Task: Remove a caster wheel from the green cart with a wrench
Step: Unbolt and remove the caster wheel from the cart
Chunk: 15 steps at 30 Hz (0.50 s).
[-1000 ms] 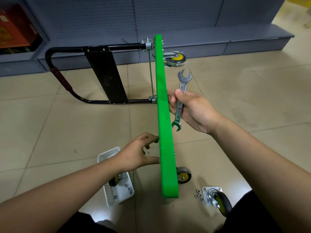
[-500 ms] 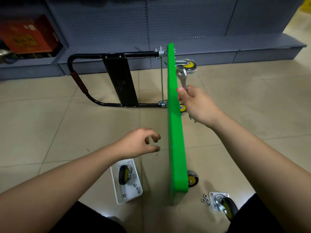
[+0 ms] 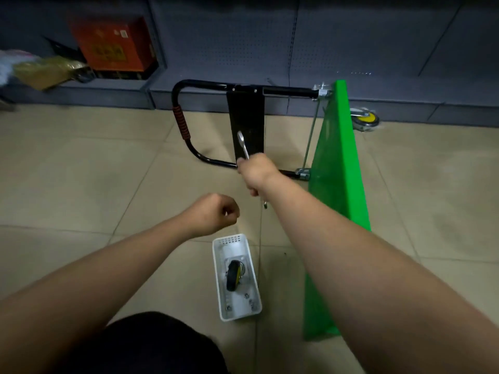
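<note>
Right hand: the right hand has its fingers curled tight round the shank of the wrench, whose upper open end rises in front of the black panel; the lower end shows just below the fist.
Left hand: the left hand has its fingers curled loosely inward, holding nothing, above the white basket.
Green cart: the green cart stands on its edge on the tiled floor, deck upright, its black handle folded out to the left (orange winding on the bend).
Caster wheel: one caster wheel with a yellow hub is still mounted at the far end of the deck, on its right side, well apart from the wrench.
Basket: holds a loose wheel and small fasteners.
Change: half a second ago the right hand held the wrench against the right face of the deck near the far wheel; it is now left of the deck, before the black panel. The left hand has closed further. The view has swung left.
Writing: the red carton on the shelf carries print too blurred to read.
</note>
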Each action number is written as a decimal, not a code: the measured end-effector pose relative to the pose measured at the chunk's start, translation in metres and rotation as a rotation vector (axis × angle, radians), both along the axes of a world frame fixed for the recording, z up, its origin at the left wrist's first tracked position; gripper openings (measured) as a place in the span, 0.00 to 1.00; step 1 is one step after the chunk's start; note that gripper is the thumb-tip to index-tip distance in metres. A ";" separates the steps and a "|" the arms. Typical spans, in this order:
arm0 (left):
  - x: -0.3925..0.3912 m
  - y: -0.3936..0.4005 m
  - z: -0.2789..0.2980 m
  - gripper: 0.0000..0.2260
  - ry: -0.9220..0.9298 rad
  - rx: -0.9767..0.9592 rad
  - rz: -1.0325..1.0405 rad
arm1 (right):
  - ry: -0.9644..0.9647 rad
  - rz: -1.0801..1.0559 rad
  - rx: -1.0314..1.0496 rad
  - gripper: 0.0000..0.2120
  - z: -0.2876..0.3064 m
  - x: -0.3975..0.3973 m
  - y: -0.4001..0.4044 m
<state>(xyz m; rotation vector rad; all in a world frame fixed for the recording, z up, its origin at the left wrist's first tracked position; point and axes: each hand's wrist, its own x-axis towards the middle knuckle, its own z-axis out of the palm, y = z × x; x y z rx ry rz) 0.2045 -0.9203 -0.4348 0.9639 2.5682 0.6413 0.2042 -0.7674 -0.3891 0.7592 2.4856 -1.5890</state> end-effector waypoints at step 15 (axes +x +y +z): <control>0.023 -0.041 -0.229 0.12 -0.424 -0.142 0.271 | -0.541 0.011 0.080 0.24 -0.275 0.074 -0.077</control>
